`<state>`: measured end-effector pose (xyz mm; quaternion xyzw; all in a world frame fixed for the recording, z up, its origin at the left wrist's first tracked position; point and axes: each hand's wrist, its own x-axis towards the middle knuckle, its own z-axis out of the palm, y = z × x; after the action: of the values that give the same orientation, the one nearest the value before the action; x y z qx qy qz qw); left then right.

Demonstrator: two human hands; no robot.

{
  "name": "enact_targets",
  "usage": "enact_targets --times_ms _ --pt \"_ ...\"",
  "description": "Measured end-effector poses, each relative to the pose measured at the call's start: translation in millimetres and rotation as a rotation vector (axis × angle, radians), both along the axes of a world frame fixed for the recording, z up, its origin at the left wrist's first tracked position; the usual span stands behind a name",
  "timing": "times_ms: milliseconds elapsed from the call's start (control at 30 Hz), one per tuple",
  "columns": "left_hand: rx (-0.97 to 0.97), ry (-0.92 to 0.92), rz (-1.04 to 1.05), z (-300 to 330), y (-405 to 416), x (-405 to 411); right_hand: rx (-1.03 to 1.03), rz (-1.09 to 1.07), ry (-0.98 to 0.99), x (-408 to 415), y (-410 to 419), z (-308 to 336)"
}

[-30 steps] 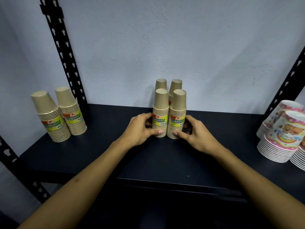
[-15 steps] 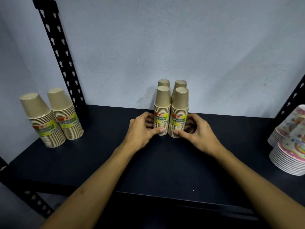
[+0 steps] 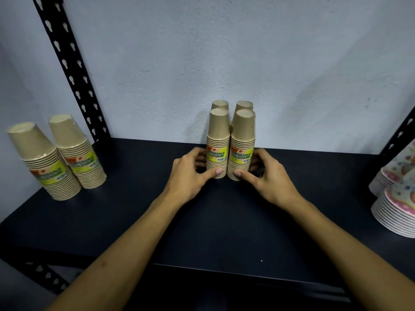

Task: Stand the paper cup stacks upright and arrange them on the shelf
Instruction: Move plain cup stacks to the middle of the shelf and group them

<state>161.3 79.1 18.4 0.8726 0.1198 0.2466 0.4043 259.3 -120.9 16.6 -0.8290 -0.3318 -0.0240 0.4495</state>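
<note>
Dark shelf [image 3: 134, 221], pale wall behind. Centre frame: four kraft cup stacks [image 3: 231, 140] upright, clustered; left hand [image 3: 190, 173] and right hand [image 3: 265, 176] grip front pair's bases. Left-edge pair [image 3: 58, 158] upright, apparently not yet grouped.

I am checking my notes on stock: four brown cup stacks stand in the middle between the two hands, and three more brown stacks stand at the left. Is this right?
Not quite. The head view shows only two brown stacks at the left, not three. Four stacks in the middle do stand between the left hand and right hand.
</note>
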Motion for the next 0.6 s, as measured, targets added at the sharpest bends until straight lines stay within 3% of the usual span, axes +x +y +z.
enact_targets --times_ms 167,333,600 --pt "0.013 0.012 -0.002 -1 0 -3 -0.146 -0.039 -0.010 -5 -1 3" --pt "0.043 0.107 -0.056 2 -4 -14 -0.701 -0.131 -0.117 -28 -7 4" --pt "0.416 0.357 0.026 -5 -12 -53 -0.774 -0.154 -0.080 -75 -27 2"
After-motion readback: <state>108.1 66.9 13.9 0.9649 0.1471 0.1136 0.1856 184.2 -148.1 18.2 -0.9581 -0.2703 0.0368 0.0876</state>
